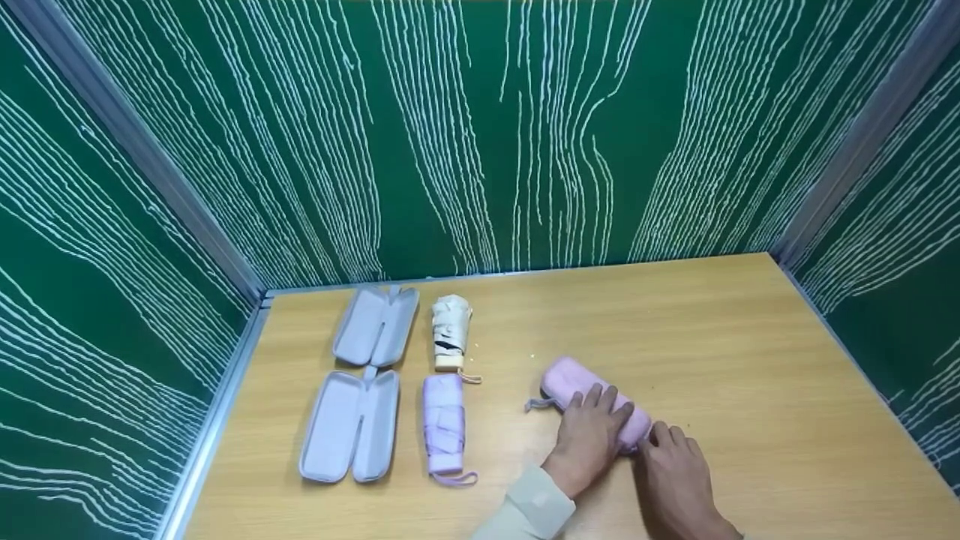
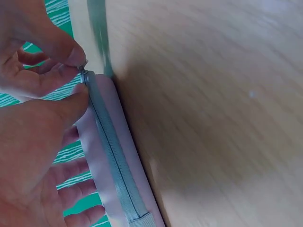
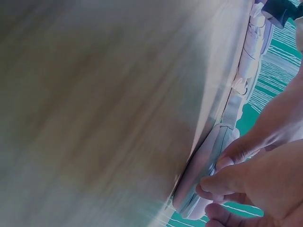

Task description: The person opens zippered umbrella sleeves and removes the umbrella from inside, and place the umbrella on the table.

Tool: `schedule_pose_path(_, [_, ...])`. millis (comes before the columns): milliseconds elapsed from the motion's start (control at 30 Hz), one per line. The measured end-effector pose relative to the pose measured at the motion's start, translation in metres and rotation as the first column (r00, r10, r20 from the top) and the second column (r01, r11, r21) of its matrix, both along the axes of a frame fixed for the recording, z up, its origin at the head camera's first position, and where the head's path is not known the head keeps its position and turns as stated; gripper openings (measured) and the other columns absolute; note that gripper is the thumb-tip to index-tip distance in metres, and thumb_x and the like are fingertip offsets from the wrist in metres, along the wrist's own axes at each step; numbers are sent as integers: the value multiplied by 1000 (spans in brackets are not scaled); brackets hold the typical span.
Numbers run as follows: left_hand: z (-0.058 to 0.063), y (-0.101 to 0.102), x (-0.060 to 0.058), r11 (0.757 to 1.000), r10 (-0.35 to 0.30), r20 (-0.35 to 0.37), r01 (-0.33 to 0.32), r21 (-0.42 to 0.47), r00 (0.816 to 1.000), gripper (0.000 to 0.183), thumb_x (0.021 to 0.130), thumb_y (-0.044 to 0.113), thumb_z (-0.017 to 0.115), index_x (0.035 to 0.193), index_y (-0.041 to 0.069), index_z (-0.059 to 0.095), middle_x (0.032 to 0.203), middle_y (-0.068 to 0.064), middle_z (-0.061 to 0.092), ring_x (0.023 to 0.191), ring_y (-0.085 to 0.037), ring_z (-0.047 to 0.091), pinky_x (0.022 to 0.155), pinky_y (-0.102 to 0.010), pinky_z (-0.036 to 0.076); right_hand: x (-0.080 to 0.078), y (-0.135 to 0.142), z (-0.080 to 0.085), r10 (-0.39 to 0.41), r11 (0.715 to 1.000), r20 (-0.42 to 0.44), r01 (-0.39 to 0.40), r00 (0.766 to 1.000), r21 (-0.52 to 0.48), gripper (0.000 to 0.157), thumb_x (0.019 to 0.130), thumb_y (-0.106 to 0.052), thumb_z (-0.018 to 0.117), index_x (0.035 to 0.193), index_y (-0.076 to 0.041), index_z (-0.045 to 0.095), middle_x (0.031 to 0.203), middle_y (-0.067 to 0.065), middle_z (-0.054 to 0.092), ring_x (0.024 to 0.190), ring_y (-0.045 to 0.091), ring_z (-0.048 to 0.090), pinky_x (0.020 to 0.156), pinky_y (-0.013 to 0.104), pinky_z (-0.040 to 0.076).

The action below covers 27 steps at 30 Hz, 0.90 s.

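Note:
A pink zippered case (image 1: pixel 574 379) lies slanted on the table, a grey wrist loop (image 1: pixel 538 404) at its far end. Its grey zip (image 2: pixel 111 146) runs along the side in the left wrist view, with the teeth together over the stretch that shows. My left hand (image 1: pixel 589 442) grips the case, thumb by the zip and fingers across the top. At the near end, my right hand (image 1: pixel 681 476) pinches the small zip pull (image 2: pixel 82 69) between thumb and finger; the right wrist view partly hides this pinch.
Two light grey hard cases (image 1: pixel 326 424) (image 1: pixel 358 330) lie opened out at the left. Beside them are a cream folded umbrella (image 1: pixel 450 322) and a purple folded umbrella (image 1: pixel 444 416) with a strap. Green walls with white lines (image 1: pixel 420 150) enclose the table's back and sides.

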State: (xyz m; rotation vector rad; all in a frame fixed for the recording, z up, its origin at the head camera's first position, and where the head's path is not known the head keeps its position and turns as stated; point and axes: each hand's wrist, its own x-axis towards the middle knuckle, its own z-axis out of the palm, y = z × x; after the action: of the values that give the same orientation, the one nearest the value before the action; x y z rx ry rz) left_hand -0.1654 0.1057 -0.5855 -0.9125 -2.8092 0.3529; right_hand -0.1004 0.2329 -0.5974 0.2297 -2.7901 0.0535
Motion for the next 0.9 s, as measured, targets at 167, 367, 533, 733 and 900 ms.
schedule_pose_path(167, [-4,2,1,1000,20,-24,-19,25,1000,50,85,51,55,133,41,46,136,6,44,126,-15,39,97,-34,38,0,0,-1,-2,1000,-20,1,1000,-20,18,68,7,66,84,-2,69,83,12,48,75,29,48,59,39,43])
schedule_pose_path(367, [-10,6,4,996,64,-49,-61,63,997,49,84,51,56,131,42,48,135,8,46,126,-15,39,97,-34,37,0,2,-2,1,998,-74,-6,997,-70,15,68,5,68,81,-2,70,80,11,47,72,30,47,56,39,40])
schedule_pose_path(533, [-8,7,1,997,67,-52,-65,43,996,49,83,51,57,131,43,48,134,8,47,124,-14,40,97,-32,37,-1,3,-5,-5,994,-84,-4,996,-109,11,69,0,70,80,-4,70,79,9,47,70,29,46,55,39,40])
schedule_pose_path(733, [-1,-13,-15,996,-18,2,18,83,1000,52,80,52,62,129,40,51,132,8,49,123,-14,42,97,-33,38,-3,5,-5,-21,989,-57,12,998,-145,8,74,-11,73,81,-8,69,78,8,48,70,27,46,55,39,41])
schedule_pose_path(900, [5,-31,-30,991,-32,67,23,128,997,54,78,48,66,130,38,52,136,8,46,127,-15,38,102,-38,34,-3,9,-4,-27,985,-55,17,998,-172,6,74,-12,72,76,-8,69,78,7,47,70,28,45,57,40,39])
